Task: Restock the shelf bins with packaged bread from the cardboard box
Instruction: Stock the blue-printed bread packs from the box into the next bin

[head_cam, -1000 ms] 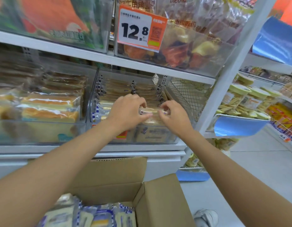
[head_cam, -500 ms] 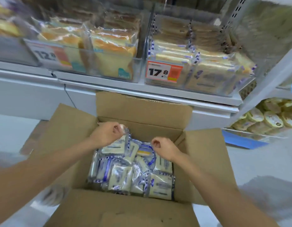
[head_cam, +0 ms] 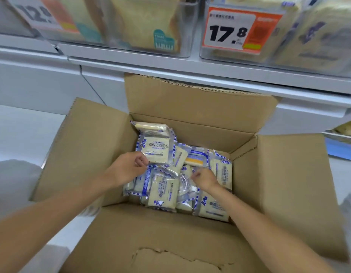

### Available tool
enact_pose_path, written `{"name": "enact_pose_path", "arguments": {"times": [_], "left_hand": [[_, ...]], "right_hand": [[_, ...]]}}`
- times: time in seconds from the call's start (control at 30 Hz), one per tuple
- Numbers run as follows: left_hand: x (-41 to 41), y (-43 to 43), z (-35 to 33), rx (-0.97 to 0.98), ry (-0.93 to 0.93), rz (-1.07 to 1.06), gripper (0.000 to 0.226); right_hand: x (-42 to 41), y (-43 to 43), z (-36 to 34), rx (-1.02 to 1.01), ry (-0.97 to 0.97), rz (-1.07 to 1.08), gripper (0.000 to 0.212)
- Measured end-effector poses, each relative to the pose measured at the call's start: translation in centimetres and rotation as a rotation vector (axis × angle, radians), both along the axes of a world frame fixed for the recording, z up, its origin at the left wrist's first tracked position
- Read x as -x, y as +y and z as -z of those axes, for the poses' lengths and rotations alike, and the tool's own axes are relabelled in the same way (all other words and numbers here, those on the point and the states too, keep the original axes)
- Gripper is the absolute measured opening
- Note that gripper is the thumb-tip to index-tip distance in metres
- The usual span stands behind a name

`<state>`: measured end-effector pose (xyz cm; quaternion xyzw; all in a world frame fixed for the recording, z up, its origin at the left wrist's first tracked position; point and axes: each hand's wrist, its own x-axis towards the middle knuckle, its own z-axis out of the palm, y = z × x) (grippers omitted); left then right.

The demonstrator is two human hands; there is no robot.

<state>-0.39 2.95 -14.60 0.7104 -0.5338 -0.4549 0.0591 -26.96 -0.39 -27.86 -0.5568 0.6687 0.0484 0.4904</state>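
An open cardboard box (head_cam: 284,174) stands on the floor below the shelf, holding several blue-and-white bread packets (head_cam: 163,192). My left hand (head_cam: 129,168) pinches the lower left corner of one upright bread packet (head_cam: 157,149) at the box's back left. My right hand (head_cam: 204,177) is down among the packets with its fingers curled, pinching the clear wrapper edge of a packet (head_cam: 185,186) in the middle. Above, the clear shelf bin (head_cam: 316,62) with the 17.8 price tag (head_cam: 239,30) holds the same bread.
A second clear bin (head_cam: 143,32) of toast loaves sits left of it, with a 12.8 tag (head_cam: 39,14). The white shelf edge (head_cam: 190,69) overhangs the box's rear flap (head_cam: 190,101). Box flaps spread left, right and towards me. Grey floor lies on both sides.
My hands left the shelf bin and came down into the box. The view dropped and moved closer. My left hand now pinches an upright packet; my right hand has sunk among the packets.
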Motion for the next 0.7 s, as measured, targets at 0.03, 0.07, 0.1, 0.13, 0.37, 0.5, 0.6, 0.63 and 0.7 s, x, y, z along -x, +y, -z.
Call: {"name": "enact_pose_path", "arguments": {"times": [0.03,0.07,0.1,0.13,0.37,0.5,0.6,0.63,0.7], "left_hand": [[0.2,-0.1,-0.1,-0.002,0.006,-0.001,0.010],[0.5,-0.2,-0.3,0.001,0.011,0.000,0.010],[0.8,-0.3,-0.5,0.005,0.021,-0.002,0.009],[1.1,-0.3,-0.6,0.011,0.034,-0.004,0.008],[1.6,0.5,-1.2,0.029,0.051,-0.036,0.008],[1.4,0.8,-1.0,0.020,0.040,-0.027,0.009],[1.7,0.4,-1.0,0.001,0.045,-0.001,0.009],[1.9,0.3,-1.0,-0.003,0.057,0.002,0.009],[2.4,-0.1,-1.1,0.017,0.082,0.005,0.010]], "right_hand": [[0.4,-0.4,-0.5,-0.011,-0.052,-0.012,0.016],[0.6,-0.5,-0.8,-0.039,-0.104,-0.020,0.021],[0.7,-0.4,-1.1,-0.101,-0.131,-0.039,0.034],[0.7,-0.1,-1.1,-0.157,-0.148,-0.050,0.047],[-0.4,1.7,1.0,-0.116,-0.051,-0.105,0.033],[-0.3,1.7,0.5,-0.066,-0.113,-0.066,0.035],[0.4,1.4,-1.1,-0.052,-0.163,-0.028,0.039],[0.7,0.9,-2.1,-0.027,-0.175,-0.012,0.038],[1.3,-0.5,-4.7,0.069,-0.186,-0.009,0.028]]}}
